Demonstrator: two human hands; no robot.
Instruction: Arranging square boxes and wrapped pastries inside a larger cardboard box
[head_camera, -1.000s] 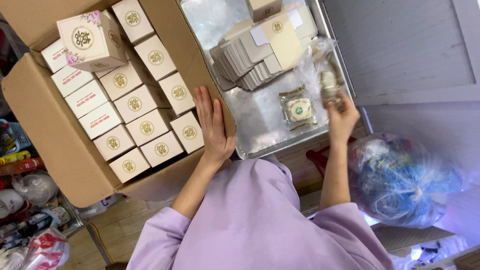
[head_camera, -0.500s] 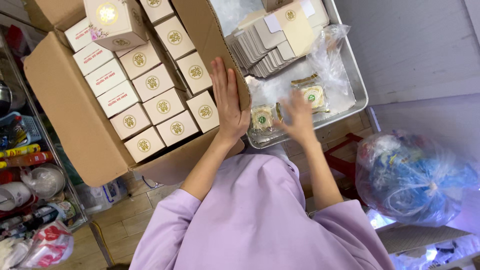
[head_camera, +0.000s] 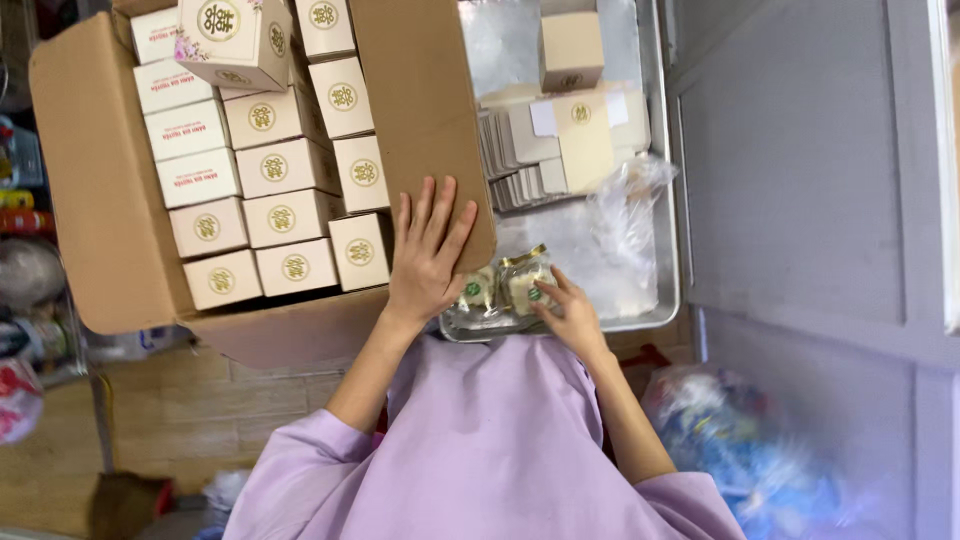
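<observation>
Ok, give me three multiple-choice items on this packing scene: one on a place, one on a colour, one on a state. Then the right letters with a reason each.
1. Where does the left hand rest?
A. on the flap of the cardboard box
B. on the blue plastic bag
C. on the floor

2. What colour are the sleeves of the person?
A. green
B. lilac
C. black

3. How does the right hand stand to the wrapped cakes at the near edge of the metal tray?
A. far off, raised in the air
B. fingers on one wrapped cake
C. closed in a fist on the flat card stack

Answers:
1 A: the palm lies spread flat on the brown flap beside the rows of small white boxes.
2 B: both arms show pale purple cloth.
3 B: the fingertips touch the clear wrapper by the tray's near rim.
</observation>
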